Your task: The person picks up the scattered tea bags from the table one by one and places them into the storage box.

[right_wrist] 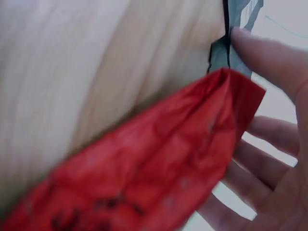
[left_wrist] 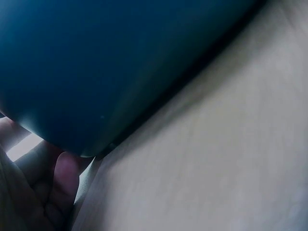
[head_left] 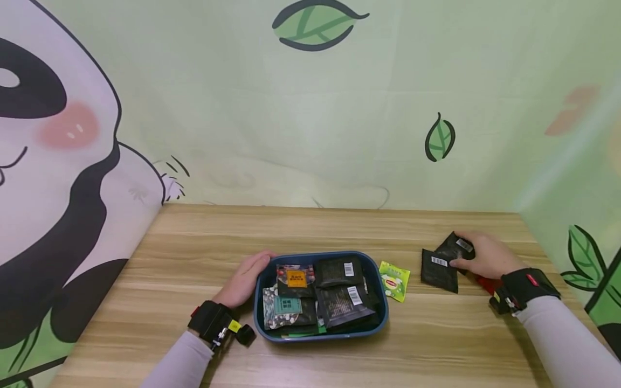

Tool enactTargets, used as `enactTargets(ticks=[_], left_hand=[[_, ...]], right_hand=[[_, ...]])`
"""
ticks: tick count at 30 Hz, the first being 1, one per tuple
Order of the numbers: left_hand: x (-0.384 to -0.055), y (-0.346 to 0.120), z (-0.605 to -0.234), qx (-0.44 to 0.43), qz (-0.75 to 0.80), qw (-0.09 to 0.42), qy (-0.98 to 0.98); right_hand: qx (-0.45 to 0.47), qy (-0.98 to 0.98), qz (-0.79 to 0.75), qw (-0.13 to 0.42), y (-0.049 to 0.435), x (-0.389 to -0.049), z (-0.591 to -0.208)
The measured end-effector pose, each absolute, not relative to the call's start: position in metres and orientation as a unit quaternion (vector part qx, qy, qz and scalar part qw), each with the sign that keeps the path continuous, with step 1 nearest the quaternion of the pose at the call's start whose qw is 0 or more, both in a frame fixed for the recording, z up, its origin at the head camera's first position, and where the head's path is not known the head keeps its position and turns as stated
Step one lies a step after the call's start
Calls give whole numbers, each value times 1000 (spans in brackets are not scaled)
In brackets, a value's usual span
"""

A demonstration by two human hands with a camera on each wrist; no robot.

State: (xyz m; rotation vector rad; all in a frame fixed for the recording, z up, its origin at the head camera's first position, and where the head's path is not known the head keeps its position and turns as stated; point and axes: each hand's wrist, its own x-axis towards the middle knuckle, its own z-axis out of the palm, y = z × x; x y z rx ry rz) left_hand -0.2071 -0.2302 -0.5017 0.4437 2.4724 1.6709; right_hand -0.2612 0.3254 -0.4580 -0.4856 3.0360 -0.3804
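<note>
A dark blue plastic basin (head_left: 321,338) holds several tea sachets, among them a black one (head_left: 345,306) with a white barcode label and one with a teal label (head_left: 287,305). My left hand (head_left: 245,280) rests along the basin's left side, fingers at its far left corner. In the left wrist view, fingertips touch the blue wall (left_wrist: 106,72). Over to the right, my right hand (head_left: 490,256) pinches two overlapping black sachets (head_left: 439,270) between thumb and fingers. Under that wrist is a red sachet (right_wrist: 159,159), crumpled and partly hidden by the hand in the head view.
A small green-yellow tea bag packet (head_left: 395,281) lies just right of the basin. The wooden table (head_left: 218,231) ends at a printed backdrop (head_left: 233,108) with a panda and leaves. Wrist cameras (head_left: 246,335) are strapped on both arms.
</note>
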Motion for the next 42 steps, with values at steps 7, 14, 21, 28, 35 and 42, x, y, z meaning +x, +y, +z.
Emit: enactTargets(ticks=[7,14,21,28,35,42], left_hand=[[-208,-229,-500,159,552,66,816],[-207,-229,-500,158,557,69,813],[-208,-229,-503,159,554,61,815],[-209,-230,-503,162,558,71,811],[-207,-231,-501,163,554,76,813],[-207,-231,-499,162,553,71,814]], right_hand=[[-122,983,-136,0,324,-262,-460],[-106,981,-152,-48,318,-261,-463],[-106,968,-188,-130,303,-261,-453],[-151,941,-193,-232,257,-259,-422],[-251,902,-238,-258,189,-249,-395],[-349,860,-327,-177,117,-227,-378]])
